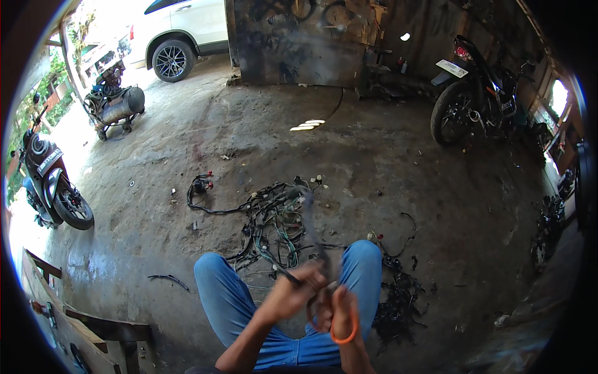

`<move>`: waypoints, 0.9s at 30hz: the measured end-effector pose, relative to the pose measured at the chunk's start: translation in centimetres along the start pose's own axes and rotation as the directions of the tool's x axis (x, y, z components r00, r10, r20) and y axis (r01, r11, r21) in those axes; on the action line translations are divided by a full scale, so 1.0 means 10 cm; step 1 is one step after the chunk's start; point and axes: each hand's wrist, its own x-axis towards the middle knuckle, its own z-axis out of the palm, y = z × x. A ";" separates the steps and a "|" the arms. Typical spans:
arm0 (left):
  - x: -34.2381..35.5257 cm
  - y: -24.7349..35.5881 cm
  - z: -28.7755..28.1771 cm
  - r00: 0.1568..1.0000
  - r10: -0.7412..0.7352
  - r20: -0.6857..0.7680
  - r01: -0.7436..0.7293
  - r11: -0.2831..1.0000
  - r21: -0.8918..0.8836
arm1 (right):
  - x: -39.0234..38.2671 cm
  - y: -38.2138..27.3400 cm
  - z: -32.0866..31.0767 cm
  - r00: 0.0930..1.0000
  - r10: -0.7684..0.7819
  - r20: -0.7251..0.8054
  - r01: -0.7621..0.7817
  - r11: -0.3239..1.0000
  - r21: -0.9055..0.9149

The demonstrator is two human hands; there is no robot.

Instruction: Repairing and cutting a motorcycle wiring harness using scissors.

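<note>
My left hand [294,293] is closed round a black wiring harness [286,272] whose taped cable runs up from my fingers toward the floor. My right hand [336,310], close against the left between my knees, is closed on a tool with an orange loop [355,325] at the base of the thumb; it looks like a pair of scissors. Motion blurs the fingers and hides most of the blades. In front of my knees the rest of the harness lies tangled, with black sleeves, green wires [288,232] and pale connectors.
A heap of black scraps [398,302] lies right of my knee, and a short black piece [169,280] left. A wooden bench [106,327] stands at lower left. Farther off are two motorbikes [62,193], [461,112], a compressor [121,106] and a white car [193,28].
</note>
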 end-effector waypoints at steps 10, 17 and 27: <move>0.05 0.03 -0.29 0.994 0.021 -0.111 -0.034 0.992 -0.119 | 0.17 -0.62 -0.33 0.969 -0.240 0.064 0.248 0.945 -0.211; 0.06 -0.07 -0.32 0.999 -0.002 -0.032 -0.009 0.942 -0.335 | -0.06 -0.14 -0.23 0.980 0.066 0.188 -0.017 0.969 -0.246; 0.02 -0.08 -0.17 0.976 -0.013 -0.215 -0.011 0.994 -0.109 | -0.09 0.00 -0.09 0.937 0.262 0.233 -0.180 0.929 -0.323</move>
